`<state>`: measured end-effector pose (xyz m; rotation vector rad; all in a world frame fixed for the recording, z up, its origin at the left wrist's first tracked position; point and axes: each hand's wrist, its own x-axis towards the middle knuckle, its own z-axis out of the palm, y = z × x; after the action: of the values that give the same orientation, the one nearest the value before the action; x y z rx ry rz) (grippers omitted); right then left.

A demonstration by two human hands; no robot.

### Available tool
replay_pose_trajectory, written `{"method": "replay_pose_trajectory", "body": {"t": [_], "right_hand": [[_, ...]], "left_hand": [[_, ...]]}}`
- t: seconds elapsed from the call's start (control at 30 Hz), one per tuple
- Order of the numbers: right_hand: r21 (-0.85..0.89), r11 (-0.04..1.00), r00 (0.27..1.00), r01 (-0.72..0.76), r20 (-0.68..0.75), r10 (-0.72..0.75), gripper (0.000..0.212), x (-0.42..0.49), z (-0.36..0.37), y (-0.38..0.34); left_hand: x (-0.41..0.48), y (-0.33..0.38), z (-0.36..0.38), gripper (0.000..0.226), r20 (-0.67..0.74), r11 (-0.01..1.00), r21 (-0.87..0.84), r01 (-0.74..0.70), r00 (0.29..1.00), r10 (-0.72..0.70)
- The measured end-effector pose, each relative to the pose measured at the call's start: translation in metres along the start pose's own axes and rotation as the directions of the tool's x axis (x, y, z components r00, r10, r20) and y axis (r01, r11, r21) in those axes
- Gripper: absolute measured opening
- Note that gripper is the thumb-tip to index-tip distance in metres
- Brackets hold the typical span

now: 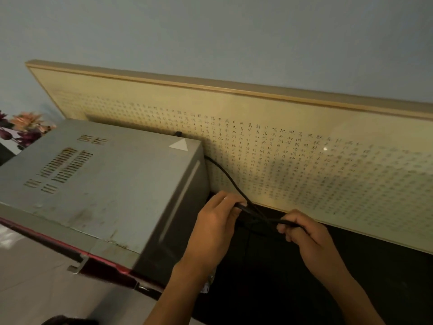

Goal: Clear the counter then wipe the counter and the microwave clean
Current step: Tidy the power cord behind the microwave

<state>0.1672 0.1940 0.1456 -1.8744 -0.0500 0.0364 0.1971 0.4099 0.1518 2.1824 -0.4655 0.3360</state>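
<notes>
A long picture (304,146) in a thin, light wooden frame (210,86) lies against a blue-grey wall (210,31). Its cream sheet bears columns of small dark handwritten characters, legible near the middle and blurred toward both ends. A small bright glint (325,148) shows on its surface. Pink and dark purple flowers (23,127) stand at the left edge.

The microwave (112,184) is dull grey, with rows of narrow slots and brownish smudges on top, a white triangle sticker (180,145) at one corner and a red front edge. The cord (225,174) and the bench (304,277) are black. The framed panel (304,141) is cream with columns of small dark characters, edged in pale wood. The wall (210,31) is pale blue-grey; the flowers (23,127) purple and peach.
</notes>
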Motion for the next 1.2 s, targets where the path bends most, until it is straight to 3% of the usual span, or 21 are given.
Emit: {"method": "replay_pose_trajectory", "body": {"t": [0.23,0.37,0.5,0.63,0.7,0.83,0.93,1.07,1.13,1.2], "right_hand": [[0.234,0.959,0.970,-0.160,-0.145,0.197,0.039,0.001,-0.011,0.013],[0.427,0.895,0.938,-0.130,-0.238,0.251,0.039,-0.005,-0.016,0.013],[0.568,0.821,0.961,-0.062,-0.187,0.202,0.044,-0.014,-0.004,0.001],[0.402,0.915,0.995,0.030,-0.094,0.009,0.028,-0.016,0.013,0.000],[0.370,0.928,0.999,0.035,-0.035,-0.024,0.024,-0.014,0.019,0.001],[0.374,0.926,0.992,0.055,0.084,-0.093,0.026,0.000,0.026,0.004],[0.334,0.942,0.997,0.029,0.053,-0.050,0.022,0.006,0.030,0.001],[0.161,0.987,0.999,-0.010,0.035,0.005,0.016,0.008,0.033,0.004],[0.200,0.977,0.998,-0.069,0.010,0.068,0.017,0.013,0.030,0.009],[0.268,0.957,0.982,-0.110,-0.118,0.146,0.022,0.022,0.026,0.016]], "left_hand": [[0.000,-0.006,-0.004,0.022,-0.015,0.960,-0.144,0.240,0.970,-0.244],[-0.003,-0.013,0.000,0.025,0.089,0.941,-0.107,0.321,0.946,-0.312],[0.003,-0.013,0.005,0.029,0.157,0.927,-0.107,0.359,0.927,-0.341],[0.012,0.002,0.010,0.028,0.215,0.897,-0.277,0.344,0.932,-0.291],[0.014,0.012,0.012,0.024,0.245,0.832,-0.440,0.338,0.936,-0.251],[0.014,0.021,0.017,0.030,0.336,0.737,-0.571,0.360,0.922,-0.190],[0.014,0.023,0.014,0.037,0.376,0.674,-0.639,0.371,0.915,-0.147],[0.015,0.020,0.018,0.031,0.237,0.792,-0.563,0.235,0.964,-0.117],[0.014,0.019,0.022,0.041,0.221,0.833,-0.513,0.209,0.969,-0.108],[0.011,0.016,0.025,0.044,0.235,0.832,-0.509,0.219,0.966,-0.111]]}}
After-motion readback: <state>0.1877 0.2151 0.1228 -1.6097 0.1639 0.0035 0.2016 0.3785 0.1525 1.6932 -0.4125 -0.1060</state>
